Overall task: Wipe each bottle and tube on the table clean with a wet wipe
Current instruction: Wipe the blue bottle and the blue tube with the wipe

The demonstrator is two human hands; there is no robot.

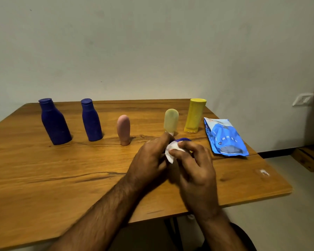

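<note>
At the table's (43, 178) near right, the left hand (149, 160) grips a small blue item (183, 140), mostly hidden, while the right hand (194, 163) pinches a wet wipe (170, 151) against it. Wiping looks under way; five containers stand untouched behind, open room to the left.

The table (43, 178) is wood, grained and cracked, with a soft sheen. Left of the pink tube (123, 130), which looks matt and smooth, two blue bottles (54, 122) (91, 120) are matt plastic. Right of it: a translucent yellowish tube (171, 120), a matt yellow bottle (194, 115) and a glossy blue plastic pack (225, 137). The wipe (171, 151) is white, crumpled cloth.
</note>
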